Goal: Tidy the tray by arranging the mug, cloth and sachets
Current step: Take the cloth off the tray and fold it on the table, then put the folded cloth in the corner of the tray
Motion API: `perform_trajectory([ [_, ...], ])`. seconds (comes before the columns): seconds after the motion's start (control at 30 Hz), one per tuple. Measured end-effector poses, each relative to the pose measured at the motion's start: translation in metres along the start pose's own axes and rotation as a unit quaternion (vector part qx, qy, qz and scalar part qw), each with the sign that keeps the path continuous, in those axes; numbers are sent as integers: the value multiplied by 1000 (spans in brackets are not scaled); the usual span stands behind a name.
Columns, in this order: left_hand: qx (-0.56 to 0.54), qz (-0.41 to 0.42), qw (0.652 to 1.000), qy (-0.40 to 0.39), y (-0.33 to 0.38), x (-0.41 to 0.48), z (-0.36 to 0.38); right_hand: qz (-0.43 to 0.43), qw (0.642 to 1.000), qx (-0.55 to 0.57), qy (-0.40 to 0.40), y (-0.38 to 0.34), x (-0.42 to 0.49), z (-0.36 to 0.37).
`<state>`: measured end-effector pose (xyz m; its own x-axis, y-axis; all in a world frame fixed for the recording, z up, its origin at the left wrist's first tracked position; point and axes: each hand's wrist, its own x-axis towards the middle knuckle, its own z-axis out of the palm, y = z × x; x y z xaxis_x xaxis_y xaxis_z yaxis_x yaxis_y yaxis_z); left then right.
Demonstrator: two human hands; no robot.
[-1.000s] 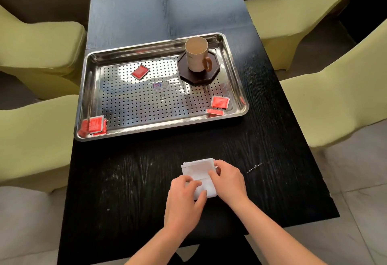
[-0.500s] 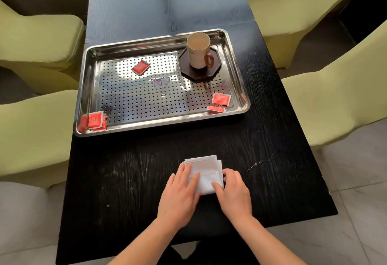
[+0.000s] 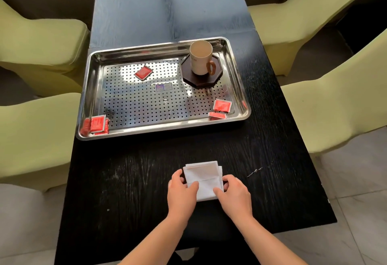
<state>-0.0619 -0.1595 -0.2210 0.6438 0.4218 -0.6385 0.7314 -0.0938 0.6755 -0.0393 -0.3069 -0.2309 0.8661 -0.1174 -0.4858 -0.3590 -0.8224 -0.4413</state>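
A folded white cloth point(image 3: 202, 175) lies on the black table point(image 3: 129, 181) in front of the tray. My left hand point(image 3: 181, 193) pinches its left edge and my right hand point(image 3: 235, 194) pinches its right edge. The perforated steel tray point(image 3: 134, 132) holds a cream mug point(image 3: 200, 57) with a brown handle, upright on a dark octagonal coaster point(image 3: 202, 78) at its back right. Red sachets lie scattered in the tray: one at the back middle point(image 3: 143, 73), a small pile in the front left corner point(image 3: 96, 124), two at the front right point(image 3: 222, 105).
Pale green chairs stand on both sides of the narrow table, two at the left point(image 3: 37, 47) and two at the right point(image 3: 339, 97). A small pale scrap point(image 3: 254, 172) lies on the table right of the cloth. The table's front edge is close under my forearms.
My hands slid from on top of the cloth to its left and right edges, gripping it. The cloth now shows as a neat folded square. The view shifted slightly.
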Motion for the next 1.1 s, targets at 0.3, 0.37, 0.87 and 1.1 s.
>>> perform_trajectory([
  [0.3,-61,-64,994,-69,6,21,-12,66,977,186,-76,-3,2,-5],
  [0.37,-106,-77,988,-79,5,22,-18,76,968,220,-88,-12,1,-5],
  [0.87,-242,27,969,-50,16,36,-117,29,879,415,-232,-110,9,-4],
  [1.1,-318,-42,947,30,44,85,-153,1,870,453,-194,-172,44,-9],
])
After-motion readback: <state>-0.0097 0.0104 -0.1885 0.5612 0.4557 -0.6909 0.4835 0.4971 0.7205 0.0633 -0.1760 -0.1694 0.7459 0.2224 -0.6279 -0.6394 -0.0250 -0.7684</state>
